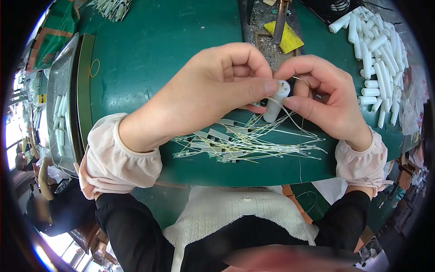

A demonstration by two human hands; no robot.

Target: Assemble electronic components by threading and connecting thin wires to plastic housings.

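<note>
Between my two hands stands a short white plastic tube [273, 110], its round end with small metal contacts facing up. My left hand [215, 84] is closed on it, thumb and fingertips pinching near the upper end. My right hand [324, 97] is closed at the tube's right side, its thumb against a thin white wire [297, 121] that crosses the tube. A fine wire also loops by the right fingers; whether they grip it is hard to see. Below lies a loose bundle of thin wires [253, 147] with small flat boards attached.
A soldering iron [280, 25] and a yellow sponge [292, 43] rest at the back. White tubes [383, 54] are heaped at the right. On the left are a metal tray [53, 106] holding more tubes and a rubber band [94, 68]. More wires [113, 8] lie far left.
</note>
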